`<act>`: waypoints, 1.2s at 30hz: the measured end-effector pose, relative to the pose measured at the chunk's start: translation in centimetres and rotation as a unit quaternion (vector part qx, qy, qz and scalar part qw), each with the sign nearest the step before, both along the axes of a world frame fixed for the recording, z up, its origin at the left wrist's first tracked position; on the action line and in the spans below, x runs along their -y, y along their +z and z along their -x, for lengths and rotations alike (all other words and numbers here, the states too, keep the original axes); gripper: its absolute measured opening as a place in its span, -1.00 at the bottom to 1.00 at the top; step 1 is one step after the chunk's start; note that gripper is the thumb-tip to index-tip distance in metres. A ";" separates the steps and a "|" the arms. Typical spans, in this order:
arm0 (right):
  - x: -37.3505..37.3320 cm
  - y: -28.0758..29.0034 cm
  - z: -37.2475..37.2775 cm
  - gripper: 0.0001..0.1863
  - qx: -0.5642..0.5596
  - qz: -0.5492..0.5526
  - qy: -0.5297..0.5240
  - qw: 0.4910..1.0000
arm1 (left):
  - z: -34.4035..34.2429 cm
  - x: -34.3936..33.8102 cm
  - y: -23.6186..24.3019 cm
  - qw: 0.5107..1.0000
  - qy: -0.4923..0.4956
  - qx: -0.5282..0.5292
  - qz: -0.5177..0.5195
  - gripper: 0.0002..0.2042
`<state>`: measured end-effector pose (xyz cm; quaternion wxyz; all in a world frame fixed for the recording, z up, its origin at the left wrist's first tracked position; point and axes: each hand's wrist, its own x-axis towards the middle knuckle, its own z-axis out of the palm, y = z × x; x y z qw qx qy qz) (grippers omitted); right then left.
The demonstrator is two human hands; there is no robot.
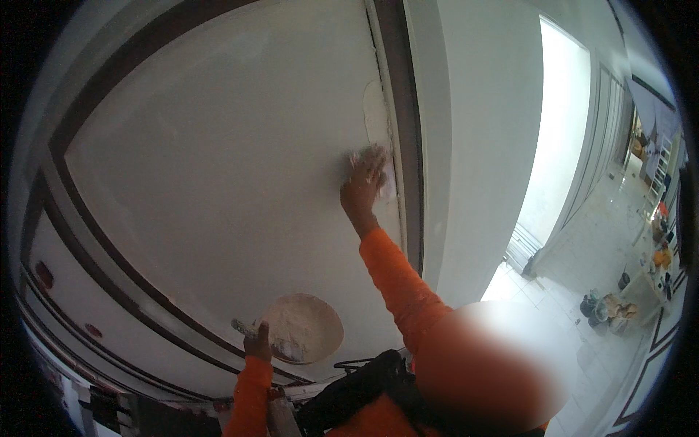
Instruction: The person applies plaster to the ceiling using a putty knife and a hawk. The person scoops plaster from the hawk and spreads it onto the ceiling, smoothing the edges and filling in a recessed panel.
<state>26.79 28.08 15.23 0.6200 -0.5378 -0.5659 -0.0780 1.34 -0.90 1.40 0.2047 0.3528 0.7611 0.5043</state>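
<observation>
1. Pale panel (pixel 218 160) fills the left of the scene, framed by dark strips (pixel 409 131); a tiled floor (pixel 561 320) runs away on the right.
2. Against the panel, just left of the right-hand strip, is the right hand (pixel 362 182). Its fingers are partly bent and daubed white; whether they grip a tool cannot be told. The arm reaches far forward, seemingly to bring the fingers to the panel's edge.
3. Beyond the fingers, a raised patch of wet paste (pixel 371 113) lies along that edge, beside the strip.
4. Nearer and to the left, the left hand (pixel 258 341) is closed at the left rim of a round bowl (pixel 341 331), seeming to grip it. A short greyish thing (pixel 241 326) pokes out by the fingers, too unclear to name.
5. More paste (pixel 302 317) covers most of the bowl's inside. Held near the panel, below the working arm, the bowl probably keeps its load handy and leaves the right hand free.
6. Farther right are a grey wall (pixel 477 146), a bright doorway (pixel 557 124), bags (pixel 608 312) and a ladder (pixel 660 171).
</observation>
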 end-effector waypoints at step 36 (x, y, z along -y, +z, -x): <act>4.1 28.2 -2.6 -0.65 0.036 0.267 -0.001 0.963 | 5.2 -1.0 -6.2 0.996 -0.018 -0.048 -0.071 -0.45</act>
